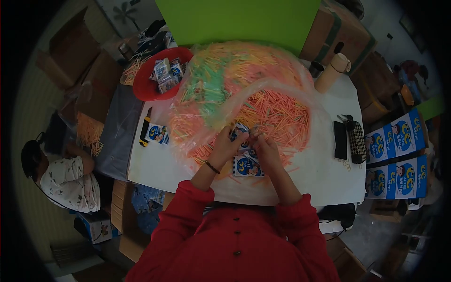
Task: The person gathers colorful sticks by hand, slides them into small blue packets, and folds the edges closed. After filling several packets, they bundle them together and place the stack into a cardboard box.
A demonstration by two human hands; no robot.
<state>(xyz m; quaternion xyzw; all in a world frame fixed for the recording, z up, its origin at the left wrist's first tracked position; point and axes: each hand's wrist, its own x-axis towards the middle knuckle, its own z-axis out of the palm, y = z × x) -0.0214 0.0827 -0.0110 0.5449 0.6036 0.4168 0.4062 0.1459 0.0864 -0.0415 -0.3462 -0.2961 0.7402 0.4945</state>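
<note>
My left hand (225, 144) and right hand (264, 144) meet over the near edge of the straw pile (244, 89), fingertips almost touching. Both pinch a small printed packet (240, 130), the left at its left side, the right at its top right corner. Whether a straw sits between the right fingers I cannot tell; the spot is too small and blurred. A dark band is on my left wrist.

Just nearer to me than the pile, under my hands, lie more packets (247, 166), flat on the table (324, 178), with loose straws scattered about them.

The pile lies in a clear plastic bag (324, 117) opened out over the table. Left of the pile, one packet (157, 133) lies beside a yellow-and-black knife (145, 129). At the pile's far left stands a red bowl (143, 87) holding further packets. At its far right stands a tan cylinder (331, 70). Right of the pile lie a black phone (340, 140) and a chequered pouch (358, 141), and beyond the table's edge, printed boxes (397, 157).

Well left of the pile, off the table, a second person (66, 181) in a light patterned top sits low.
</note>
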